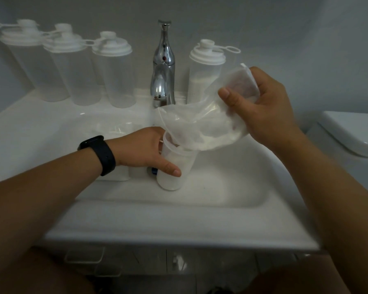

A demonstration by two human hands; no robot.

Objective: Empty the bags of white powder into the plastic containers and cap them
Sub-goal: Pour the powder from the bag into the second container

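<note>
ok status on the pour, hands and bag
Left hand grips open container in sink. Right hand holds tilted bag, mouth at container rim. Nothing in the way.

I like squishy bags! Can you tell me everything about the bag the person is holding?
The bag is thin, see-through plastic, crumpled, with white powder inside. The right hand grips its upper end and tips it down to the left. Its open mouth reaches into the uncapped container, which the left hand holds in the sink.
</note>
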